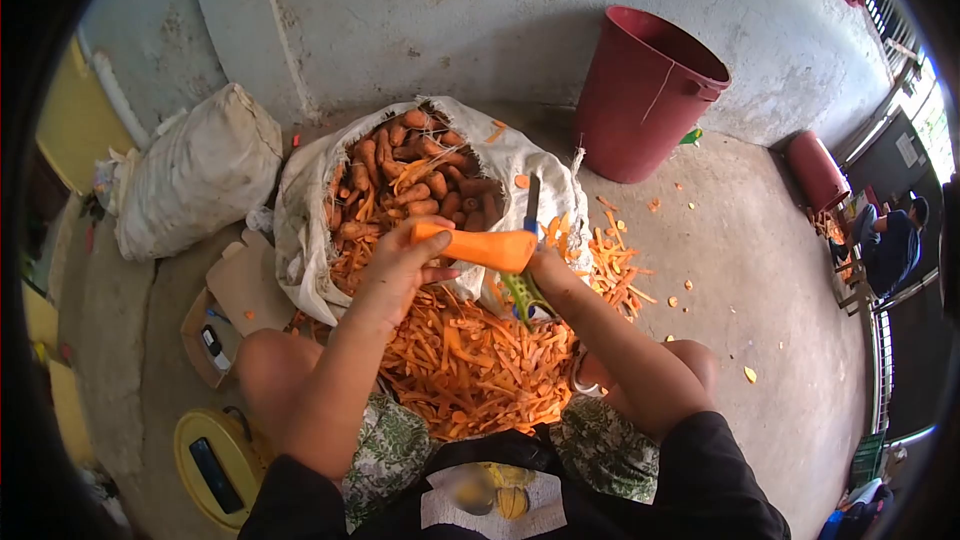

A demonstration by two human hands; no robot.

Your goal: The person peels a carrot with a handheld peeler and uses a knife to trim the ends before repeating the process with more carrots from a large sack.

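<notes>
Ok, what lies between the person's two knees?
A heap of carrot peelings fills that stretch, below the carrot held in the left hand and the peeler in the right hand, as the head view shows.

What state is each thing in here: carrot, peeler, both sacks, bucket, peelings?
carrot: looks peeled, held level in the left grip.
peeler: in the right grip, blade pointing up by the carrot's end.
carrot sack: open, holding unpeeled carrots.
second sack: full, looks closed.
red bucket: upright, no lid, contents hidden.
peelings: heaped on the floor.
</notes>
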